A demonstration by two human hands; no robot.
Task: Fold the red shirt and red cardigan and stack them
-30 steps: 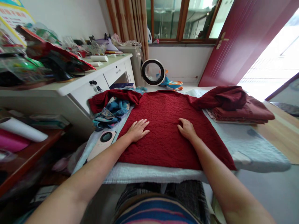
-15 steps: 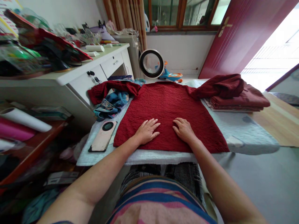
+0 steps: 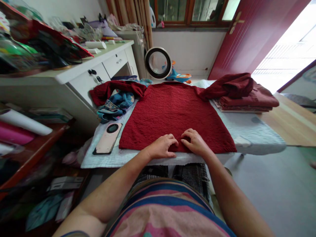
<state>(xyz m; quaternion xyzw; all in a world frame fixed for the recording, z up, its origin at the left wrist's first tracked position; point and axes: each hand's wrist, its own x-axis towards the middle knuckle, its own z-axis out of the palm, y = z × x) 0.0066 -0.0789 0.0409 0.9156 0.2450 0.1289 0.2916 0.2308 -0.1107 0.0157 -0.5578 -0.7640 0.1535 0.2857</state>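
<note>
A dark red textured long-sleeved top (image 3: 172,112) lies spread flat, its hem towards me and its sleeves out to both sides. My left hand (image 3: 163,145) is over the middle of the hem, fingers slightly curled, thumb apart from them and nothing between. To its right my right hand (image 3: 194,141) rests on the cloth close to the hem, fingers bent and apart, holding nothing. The right sleeve lies bunched on a stack of folded reddish cloth (image 3: 261,97). Beneath the left sleeve is a crumpled blue patterned garment (image 3: 116,107).
A phone (image 3: 108,139) lies on the pale blue cloth (image 3: 254,131) covering the table. On the left stands a white desk (image 3: 96,65) piled with items. Beyond the table are a washing machine with its round door (image 3: 158,63) open and a red door (image 3: 237,36).
Both hands have drawn back towards the hem, the left also moving right, so they are closer together. Their fingers were flatter before and are more curled now. The view has shifted slightly.
</note>
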